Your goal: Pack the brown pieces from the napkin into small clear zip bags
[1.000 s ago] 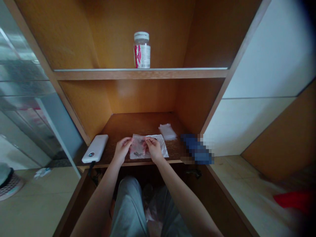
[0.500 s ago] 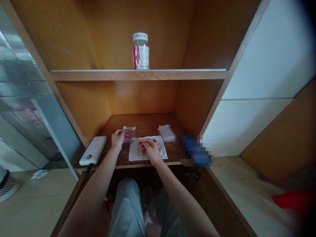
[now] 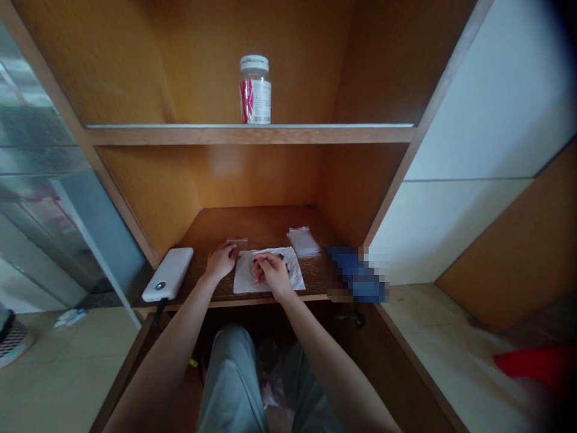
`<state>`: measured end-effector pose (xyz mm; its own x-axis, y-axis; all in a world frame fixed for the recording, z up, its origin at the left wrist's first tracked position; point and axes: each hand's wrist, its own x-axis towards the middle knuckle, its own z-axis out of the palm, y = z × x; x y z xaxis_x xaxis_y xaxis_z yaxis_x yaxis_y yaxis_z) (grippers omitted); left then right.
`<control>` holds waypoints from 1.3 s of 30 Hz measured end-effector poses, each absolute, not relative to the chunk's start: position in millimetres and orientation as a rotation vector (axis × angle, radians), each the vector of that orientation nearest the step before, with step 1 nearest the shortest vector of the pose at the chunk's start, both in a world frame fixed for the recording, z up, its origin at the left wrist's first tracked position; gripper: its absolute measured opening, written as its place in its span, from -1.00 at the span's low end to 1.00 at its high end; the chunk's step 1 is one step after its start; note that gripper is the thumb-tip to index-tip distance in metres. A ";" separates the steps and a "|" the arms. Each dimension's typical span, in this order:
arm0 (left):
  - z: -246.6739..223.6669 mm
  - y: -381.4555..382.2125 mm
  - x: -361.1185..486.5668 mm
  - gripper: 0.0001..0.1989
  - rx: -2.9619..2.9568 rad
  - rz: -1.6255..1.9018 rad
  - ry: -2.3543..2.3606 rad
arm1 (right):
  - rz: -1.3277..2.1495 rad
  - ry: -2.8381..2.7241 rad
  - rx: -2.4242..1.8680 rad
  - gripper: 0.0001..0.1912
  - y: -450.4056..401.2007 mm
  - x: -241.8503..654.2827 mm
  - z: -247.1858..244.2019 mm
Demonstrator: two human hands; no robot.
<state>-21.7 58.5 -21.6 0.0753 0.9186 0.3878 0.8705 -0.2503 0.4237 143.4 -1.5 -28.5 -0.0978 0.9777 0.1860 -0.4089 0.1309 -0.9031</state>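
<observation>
A white paper sheet (image 3: 243,279) lies on the brown shelf board, with small dark pieces (image 3: 283,257) on it. My right hand (image 3: 274,273) is over the paper, its fingers pinched together on something I cannot make out. Left of the paper, my left hand (image 3: 222,260) rests on the board at the near end of a clear zip bag (image 3: 238,243), covering part of it. Whether its fingers grip the bag does not show. Behind the paper to the right lies a stack of clear bags (image 3: 304,242).
A white power bank (image 3: 169,275) with a black cable lies at the left. On the right is a dark blue item (image 3: 358,275), partly pixelated. A white-capped bottle (image 3: 255,90) stands on the upper shelf (image 3: 180,136). My knees are below the board edge.
My left hand has moved right and down onto the board, and the clear bag, raised before, now lies lower and partly covered. My right hand has stayed over the paper.
</observation>
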 end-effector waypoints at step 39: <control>-25.0 51.2 -32.7 -0.63 2.157 0.980 2.041 | 0.085 -1.715 -2.082 -0.55 69.4 249.6 -2.3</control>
<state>-32.7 51.2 -25.0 -0.0486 0.9048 0.4230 0.8958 -0.1479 0.4191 249.6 69.4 -2.3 0.2294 0.9468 0.2257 0.9198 -0.1350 -0.3685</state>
